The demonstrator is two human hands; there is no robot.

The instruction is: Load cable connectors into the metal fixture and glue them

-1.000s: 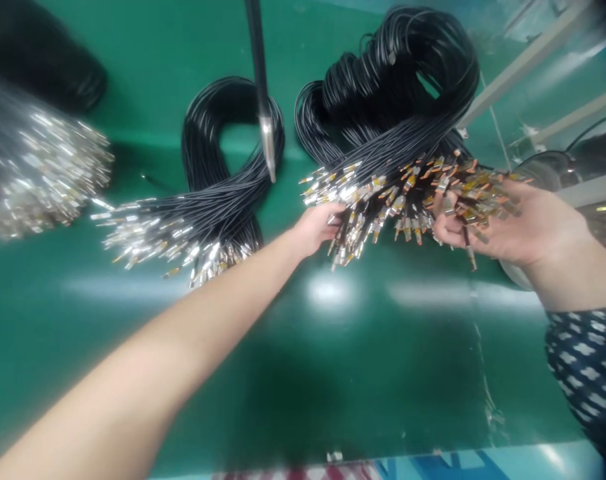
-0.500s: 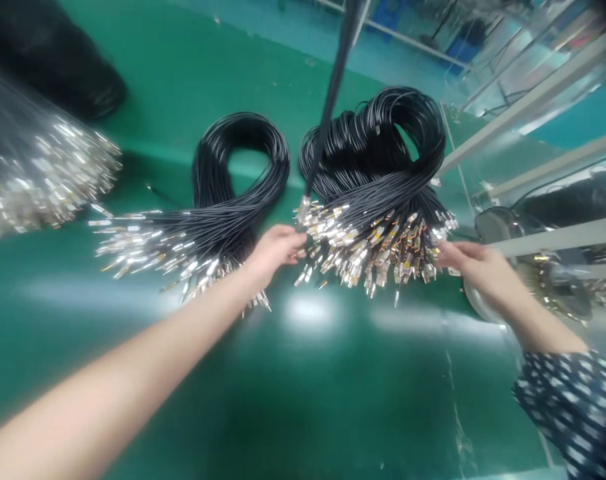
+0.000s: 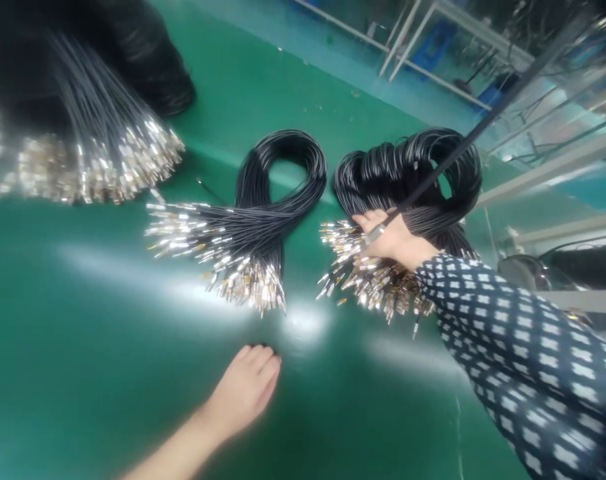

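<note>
My left hand (image 3: 250,380) rests above the green tabletop, fingers curled together, with nothing seen in it. My right hand (image 3: 387,235) lies across the right bundle of black cables (image 3: 407,157), where the strands meet their metal connectors (image 3: 383,287). Its fingers stretch left over the cables, partly hidden. A dark strap (image 3: 463,143) with a metal end crosses in front of this hand; whether it touches the hand I cannot tell. Left of it, a second looped cable bundle (image 3: 283,200) lies with its shiny connectors (image 3: 255,283) fanned toward me and to the left.
A larger heap of black cables (image 3: 97,87) with many metal ends lies at the far left, partly blurred. The green tabletop (image 3: 133,347) spans the foreground. Metal frames (image 3: 433,40) stand beyond it, and pale rails (image 3: 523,180) run along the right side.
My left hand has drawn back toward me from the right bundle's connectors. My right hand has moved left from their right side onto the cables. The view has shifted and the strap has swung right.
</note>
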